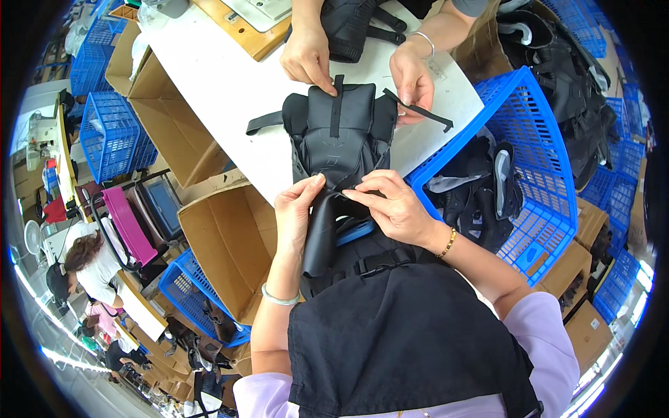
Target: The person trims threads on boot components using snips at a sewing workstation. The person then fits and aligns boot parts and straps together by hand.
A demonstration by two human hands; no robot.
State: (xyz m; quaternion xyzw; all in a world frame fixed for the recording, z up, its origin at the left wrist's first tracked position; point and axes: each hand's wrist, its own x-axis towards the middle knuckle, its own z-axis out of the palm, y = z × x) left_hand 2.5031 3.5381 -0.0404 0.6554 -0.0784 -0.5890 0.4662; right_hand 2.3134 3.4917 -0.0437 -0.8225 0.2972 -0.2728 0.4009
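Note:
A black bag (334, 150) with a smooth panel and padded sides lies at the near corner of the white table. My left hand (298, 202) pinches its near edge between thumb and fingers, beside a smooth black flap (320, 240) that hangs down. Just right of it, my right hand (394, 209) pinches the same edge, its fingertips close together. Across the table, a co-worker's hand (310, 59) presses a narrow black strap (336, 115) on the bag's far side. The co-worker's other hand (412, 76) holds a loose black strip (428, 115).
A blue crate (529, 132) of black pieces stands at the right of the white table (202, 63). Open cardboard boxes (233, 244) stand along its left. A second black bag (348, 31) and a wooden board (244, 31) lie at the far side. A black apron (404, 341) covers my lap.

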